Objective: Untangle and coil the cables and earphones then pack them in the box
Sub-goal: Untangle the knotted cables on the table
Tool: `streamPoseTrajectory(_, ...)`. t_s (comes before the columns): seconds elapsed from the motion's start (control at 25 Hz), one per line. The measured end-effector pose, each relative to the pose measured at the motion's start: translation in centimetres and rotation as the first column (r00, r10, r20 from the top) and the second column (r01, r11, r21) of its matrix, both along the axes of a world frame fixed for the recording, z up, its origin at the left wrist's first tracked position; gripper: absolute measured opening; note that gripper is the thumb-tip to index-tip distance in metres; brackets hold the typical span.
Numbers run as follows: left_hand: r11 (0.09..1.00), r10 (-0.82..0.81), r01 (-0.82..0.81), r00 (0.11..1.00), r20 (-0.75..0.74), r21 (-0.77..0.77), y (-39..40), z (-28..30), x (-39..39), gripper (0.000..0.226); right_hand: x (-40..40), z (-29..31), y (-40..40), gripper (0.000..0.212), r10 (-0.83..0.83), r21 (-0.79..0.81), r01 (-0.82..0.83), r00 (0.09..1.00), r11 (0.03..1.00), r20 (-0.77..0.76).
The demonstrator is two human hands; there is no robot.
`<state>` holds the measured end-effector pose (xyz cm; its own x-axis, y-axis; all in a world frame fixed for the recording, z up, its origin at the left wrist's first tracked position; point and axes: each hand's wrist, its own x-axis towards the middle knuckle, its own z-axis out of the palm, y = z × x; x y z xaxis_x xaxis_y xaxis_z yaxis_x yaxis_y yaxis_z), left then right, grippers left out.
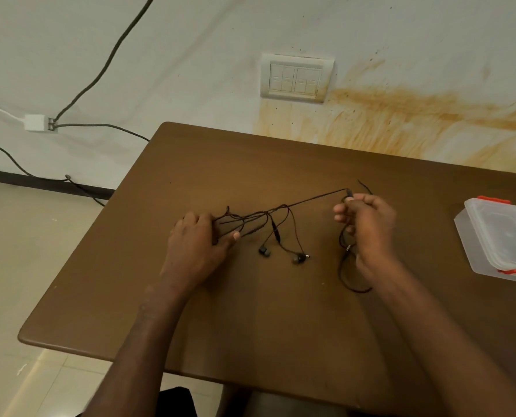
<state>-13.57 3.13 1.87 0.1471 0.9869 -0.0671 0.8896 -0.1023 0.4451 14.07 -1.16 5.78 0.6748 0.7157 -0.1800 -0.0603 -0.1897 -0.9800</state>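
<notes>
The person is working at the knot of the earphones (pixel 281 233), which are lying near the middle of the brown desk (pixel 130 296). The left hand (pixel 199 239) is sitting at about nine o'clock from the tangle, its fingers (pixel 235 235) curling round a bunch of strands and holding them down. The right hand (pixel 368 233), at three o'clock, is pinching a thin dark cable (pixel 314 200) near its end and drawing it taut across to the bunch, while a slack loop is trailing under that wrist toward five o'clock. The two earbuds (pixel 264 251) are dangling to the desk between the hands. The clear box (pixel 497 236) with red clips is waiting well apart at three o'clock by the desk edge, with its lid on.

The risk, as I judge it, is in the pull itself: with one strand stretched tight while the left hand is clamping the rest, any crossing inside the bunch is likely tightening rather than opening. A harder tug could also be straining the thin wire at the inline piece or at the buds. The loose loop under the right wrist could be snagging on the arm and dragging fresh twists in. Whether a second cable is mixed into the bunch I cannot tell.
</notes>
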Motion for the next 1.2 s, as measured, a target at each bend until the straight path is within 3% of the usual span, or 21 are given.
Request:
streamPoseTrajectory(0.2,0.997,0.042,-0.045,0.998,-0.047,-0.062,-0.2,-0.2,-1.4,0.061,4.2,0.7,-0.1,0.015,-0.102,0.125,0.155,0.929,0.98,-0.355)
streamPoseTrajectory(0.4,0.979,0.189,-0.197,0.97,-0.156,-0.042,0.0,0.3,-2.3,0.062,7.5,0.5,-0.6,0.018,-0.099,0.215,0.301,0.761,0.929,-0.641)
streamPoseTrajectory(0.52,0.942,0.327,-0.334,0.936,-0.132,-0.032,-0.1,0.6,-2.4,0.069,8.5,0.5,-1.4,0.021,-0.147,0.177,0.368,0.7,0.913,-0.699)
streamPoseTrajectory(0.6,0.925,0.363,-0.374,0.92,-0.146,-0.058,-0.1,0.9,-2.4,0.066,8.7,0.7,-1.6,0.019,-0.149,0.161,0.337,0.728,0.928,-0.669)
streamPoseTrajectory(0.72,0.934,0.333,-0.347,0.931,-0.148,-0.08,-0.3,1.6,-1.7,0.053,7.3,0.8,-1.2,0.013,-0.158,0.058,0.204,0.881,0.977,-0.445)
streamPoseTrajectory(0.8,0.967,0.255,-0.256,0.964,-0.076,-0.002,-0.7,2.1,-0.6,0.066,6.1,0.7,-1.1,0.016,-0.106,-0.07,0.096,0.982,0.993,-0.157)
streamPoseTrajectory(0.88,0.977,0.146,-0.153,0.988,0.057,0.147,-1.0,2.9,0.6,0.081,4.8,0.7,-1.2,0.015,0.073,-0.182,-0.056,0.994,0.982,0.084)
streamPoseTrajectory(0.96,0.976,-0.026,-0.009,0.988,0.155,0.218,-0.9,3.0,1.9,0.077,3.2,0.9,-1.4,0.015,0.302,-0.339,-0.187,0.895,0.922,0.328)
streamPoseTrajectory(1.04,0.969,-0.204,0.175,0.964,0.171,0.174,-0.6,2.4,2.9,0.051,1.9,0.6,-1.6,0.023,0.513,-0.551,-0.172,0.652,0.817,0.558)
streamPoseTrajectory(1.12,0.965,-0.245,0.234,0.965,0.092,0.115,-0.5,1.5,3.3,0.022,0.8,-0.1,-1.7,0.027,0.606,-0.636,-0.087,0.424,0.767,0.673)
streamPoseTrajectory(1.2,0.981,-0.189,0.189,0.982,-0.012,0.048,-0.8,0.7,3.4,0.031,0.1,-1.1,-1.6,0.033,0.592,-0.601,-0.063,0.281,0.797,0.756)
